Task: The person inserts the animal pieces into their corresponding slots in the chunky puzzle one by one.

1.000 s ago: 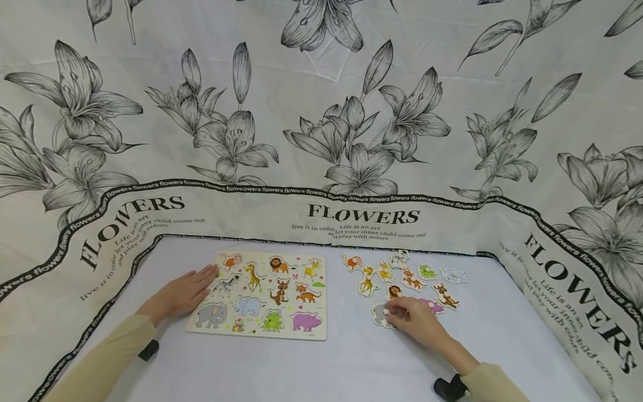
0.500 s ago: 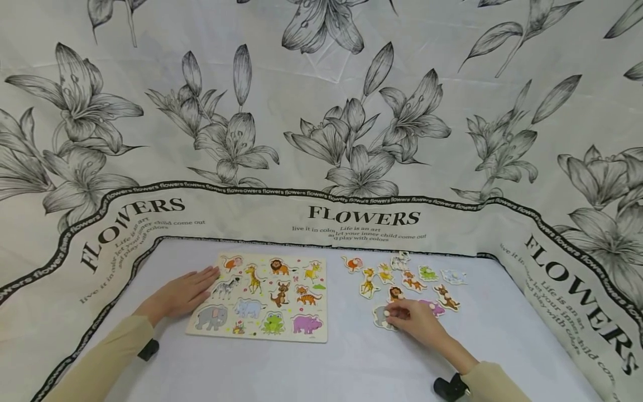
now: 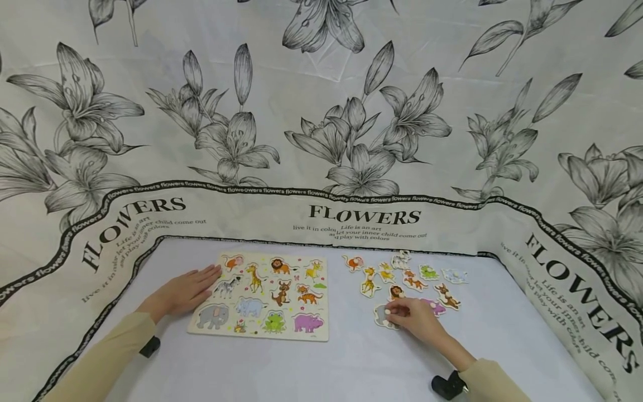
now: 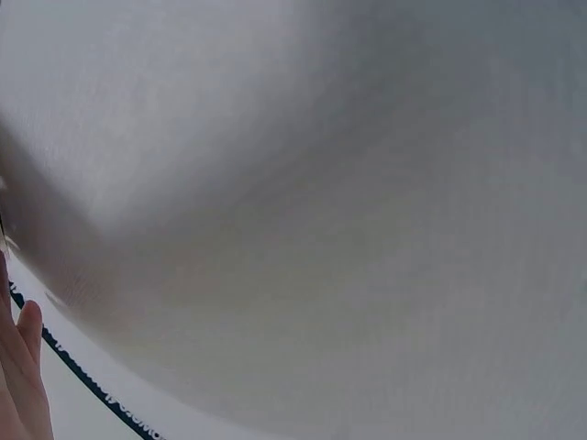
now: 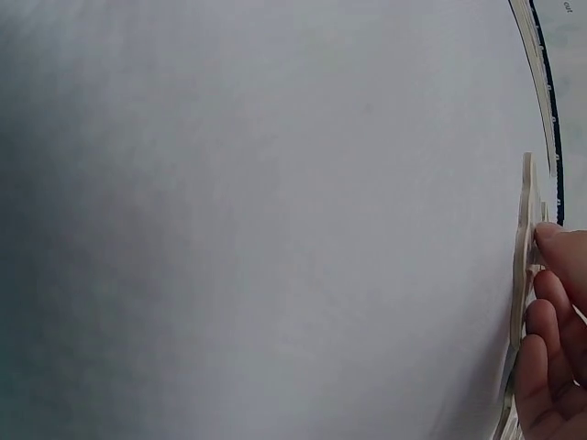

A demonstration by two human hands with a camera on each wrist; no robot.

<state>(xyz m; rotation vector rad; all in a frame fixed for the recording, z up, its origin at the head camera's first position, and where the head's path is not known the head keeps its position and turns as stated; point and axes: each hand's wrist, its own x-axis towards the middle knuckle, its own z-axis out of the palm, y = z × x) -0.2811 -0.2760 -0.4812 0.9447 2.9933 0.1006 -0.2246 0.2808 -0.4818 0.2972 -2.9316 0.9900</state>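
A wooden animal puzzle board [image 3: 261,329] lies on the white cloth, left of centre, with colourful animal pictures across it. My left hand [image 3: 183,291] rests flat at its left edge, fingers straight and fingertips at the upper left corner. In the left wrist view only part of the left hand [image 4: 20,376] shows, at the lower left. My right hand [image 3: 414,319] pinches the knob of a grey elephant puzzle piece [image 3: 380,315] between thumb and finger. The right wrist view shows that elephant piece [image 5: 521,266] edge-on beside the curled fingers. The right hand partly covers the elephant's front.
Loose puzzle pieces lie beyond the right hand: a lion [image 3: 396,291], a purple hippo [image 3: 433,307], a kangaroo [image 3: 447,296], a giraffe [image 3: 369,281], a frog [image 3: 429,272] and several others. A flower-printed cloth wall [image 3: 364,215] encloses the table's back and sides.
Nearly nothing differs. The right hand stays on the elephant piece, the left hand stays at the board's edge, and the whole view has shifted very slightly.
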